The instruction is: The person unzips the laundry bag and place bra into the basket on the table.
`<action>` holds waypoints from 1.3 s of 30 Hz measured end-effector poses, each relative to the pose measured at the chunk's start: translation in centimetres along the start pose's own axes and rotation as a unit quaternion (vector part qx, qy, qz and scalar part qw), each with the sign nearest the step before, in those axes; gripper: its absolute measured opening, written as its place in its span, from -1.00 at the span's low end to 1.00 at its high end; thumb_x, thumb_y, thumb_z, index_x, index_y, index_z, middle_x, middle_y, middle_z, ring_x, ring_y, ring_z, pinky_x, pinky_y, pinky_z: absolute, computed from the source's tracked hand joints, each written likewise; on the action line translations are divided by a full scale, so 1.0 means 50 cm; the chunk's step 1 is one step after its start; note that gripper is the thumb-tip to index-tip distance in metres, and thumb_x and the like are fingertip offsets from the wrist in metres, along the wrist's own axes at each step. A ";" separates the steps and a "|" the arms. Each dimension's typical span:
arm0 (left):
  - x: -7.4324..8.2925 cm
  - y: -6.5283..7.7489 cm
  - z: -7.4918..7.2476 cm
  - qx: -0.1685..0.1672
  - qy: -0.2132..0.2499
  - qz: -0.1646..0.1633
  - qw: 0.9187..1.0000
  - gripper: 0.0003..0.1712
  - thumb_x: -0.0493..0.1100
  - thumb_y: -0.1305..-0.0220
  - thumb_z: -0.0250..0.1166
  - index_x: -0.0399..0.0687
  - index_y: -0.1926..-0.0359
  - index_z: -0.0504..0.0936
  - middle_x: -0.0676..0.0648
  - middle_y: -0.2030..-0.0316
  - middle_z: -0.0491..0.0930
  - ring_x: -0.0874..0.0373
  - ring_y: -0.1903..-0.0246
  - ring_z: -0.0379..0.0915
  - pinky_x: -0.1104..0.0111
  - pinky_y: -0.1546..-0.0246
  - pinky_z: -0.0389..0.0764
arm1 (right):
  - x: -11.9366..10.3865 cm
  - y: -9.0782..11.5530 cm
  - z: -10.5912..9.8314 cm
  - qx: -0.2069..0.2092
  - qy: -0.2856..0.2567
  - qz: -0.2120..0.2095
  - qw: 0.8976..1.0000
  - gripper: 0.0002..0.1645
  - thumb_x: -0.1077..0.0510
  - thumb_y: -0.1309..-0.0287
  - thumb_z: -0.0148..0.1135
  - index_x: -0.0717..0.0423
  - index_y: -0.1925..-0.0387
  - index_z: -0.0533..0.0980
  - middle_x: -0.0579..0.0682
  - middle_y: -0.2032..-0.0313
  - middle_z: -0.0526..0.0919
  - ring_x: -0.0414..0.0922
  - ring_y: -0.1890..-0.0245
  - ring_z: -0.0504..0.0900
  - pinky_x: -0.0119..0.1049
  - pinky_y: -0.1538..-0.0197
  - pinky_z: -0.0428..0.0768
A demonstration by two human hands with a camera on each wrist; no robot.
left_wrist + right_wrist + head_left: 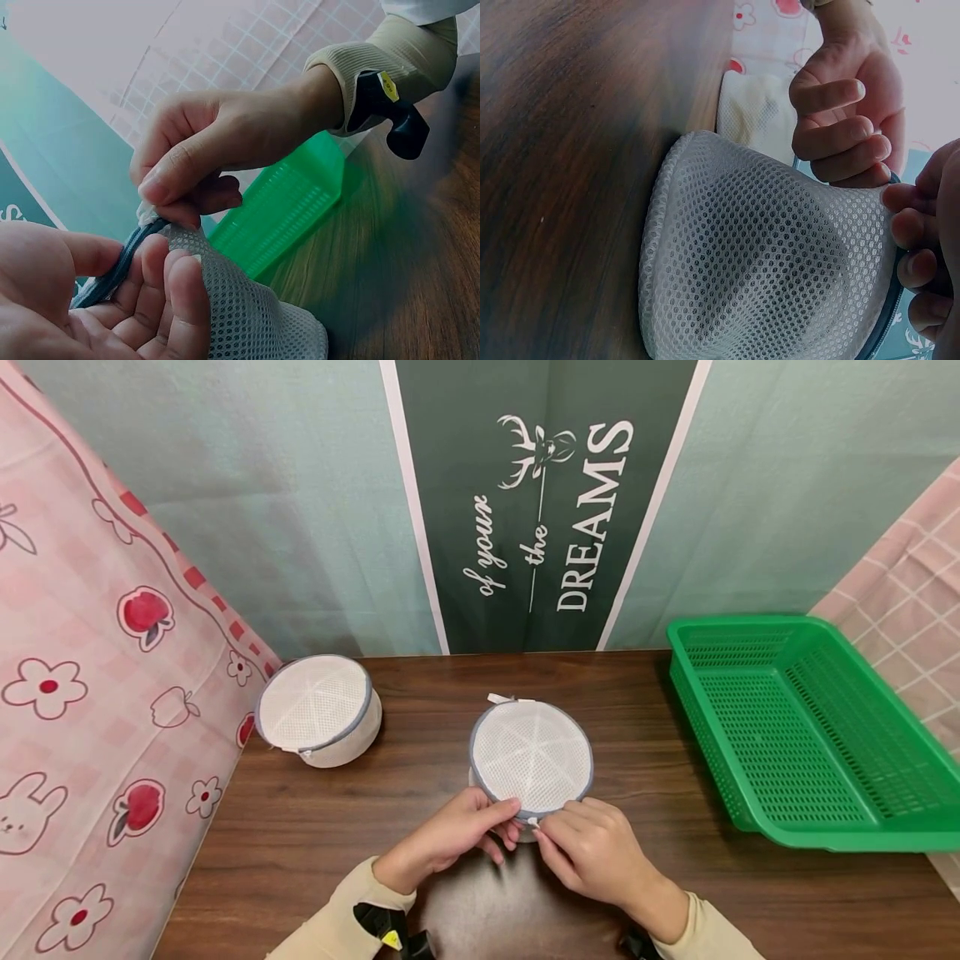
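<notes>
A round white mesh laundry bag (534, 758) with a blue zippered rim stands on the table in front of me. My left hand (463, 833) holds its near rim, thumb on top and fingers beneath. Beside it, my right hand (596, 852) pinches the small white zipper pull (146, 214) at the near edge. Blue zipper edging (124, 262) runs between the left thumb and fingers in the left wrist view. Through the mesh side wall (727, 202) a darker patch shows in the right wrist view; I cannot tell what it is.
A second white mesh laundry bag (318, 706) stands at the back left by the pink patterned cloth (112, 693). On the right lies a green plastic basket (750, 822). Behind the brown wooden table (420, 710) hangs a green printed curtain (300, 510).
</notes>
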State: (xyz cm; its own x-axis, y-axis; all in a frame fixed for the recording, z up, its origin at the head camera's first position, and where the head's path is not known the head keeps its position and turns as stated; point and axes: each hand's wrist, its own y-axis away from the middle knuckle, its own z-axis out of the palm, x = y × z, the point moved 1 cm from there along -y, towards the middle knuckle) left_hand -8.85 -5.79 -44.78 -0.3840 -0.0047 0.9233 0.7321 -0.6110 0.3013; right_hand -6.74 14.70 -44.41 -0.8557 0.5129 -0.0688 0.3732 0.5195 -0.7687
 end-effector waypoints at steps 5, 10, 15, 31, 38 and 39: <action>-0.002 0.000 0.000 0.005 0.008 0.005 1.000 -0.60 -0.19 -0.55 0.08 -0.44 0.37 0.58 0.06 0.55 0.58 0.26 0.52 0.52 0.49 0.57 0.59 | 0.001 0.002 0.002 -0.001 0.000 0.000 1.000 -0.55 0.06 -0.47 -0.04 -0.05 0.62 0.44 -0.23 0.67 0.37 -0.28 0.69 0.28 -0.48 0.60 0.17; -0.004 0.000 -0.003 0.004 0.007 0.009 1.000 -0.63 -0.22 -0.54 0.08 -0.39 0.40 0.58 0.06 0.57 0.58 0.27 0.53 0.51 0.51 0.57 0.58 | 0.003 0.004 0.004 0.000 0.002 0.005 1.000 -0.54 0.06 -0.47 -0.04 -0.07 0.64 0.42 -0.24 0.67 0.36 -0.29 0.70 0.25 -0.47 0.60 0.15; -0.004 0.001 -0.003 -0.004 0.001 0.015 1.000 -0.62 -0.24 -0.54 0.08 -0.48 0.37 0.56 0.07 0.56 0.58 0.28 0.53 0.50 0.52 0.57 0.58 | 0.004 0.007 0.004 -0.005 0.005 0.005 1.000 -0.54 0.06 -0.45 -0.02 -0.08 0.65 0.40 -0.24 0.68 0.35 -0.28 0.70 0.25 -0.47 0.60 0.15; 0.001 0.004 -0.004 -0.012 -0.015 0.013 1.000 -0.61 -0.27 -0.53 0.08 -0.68 0.28 0.48 0.08 0.57 0.54 0.32 0.53 0.48 0.54 0.57 0.55 | 0.006 0.011 0.001 -0.012 0.014 0.004 1.000 -0.57 0.09 -0.39 0.00 -0.09 0.67 0.33 -0.24 0.68 0.30 -0.27 0.70 0.23 -0.46 0.58 0.13; 0.005 0.005 -0.007 -0.018 -0.018 0.011 1.000 -0.61 -0.28 -0.53 0.08 -0.70 0.27 0.46 0.09 0.57 0.54 0.32 0.53 0.48 0.54 0.56 0.55 | 0.011 0.013 -0.008 -0.014 0.024 0.013 1.000 -0.57 0.08 -0.38 -0.01 -0.09 0.67 0.32 -0.24 0.68 0.26 -0.28 0.70 0.20 -0.47 0.57 0.08; 0.005 0.005 -0.007 -0.018 -0.016 0.012 1.000 -0.61 -0.28 -0.53 0.08 -0.68 0.28 0.48 0.08 0.57 0.54 0.32 0.53 0.48 0.54 0.56 0.56 | 0.012 0.014 -0.010 -0.015 0.026 0.014 0.999 -0.57 0.08 -0.38 -0.01 -0.09 0.67 0.32 -0.24 0.68 0.25 -0.28 0.70 0.19 -0.47 0.56 0.07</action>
State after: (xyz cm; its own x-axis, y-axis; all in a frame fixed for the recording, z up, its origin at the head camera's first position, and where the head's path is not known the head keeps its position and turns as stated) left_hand -8.95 -6.23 -44.55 -0.3485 0.0052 0.9373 0.7200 -0.6387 0.2712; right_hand -6.82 15.70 -44.68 -0.8249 0.5624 -0.0569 0.4088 0.5240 -0.7472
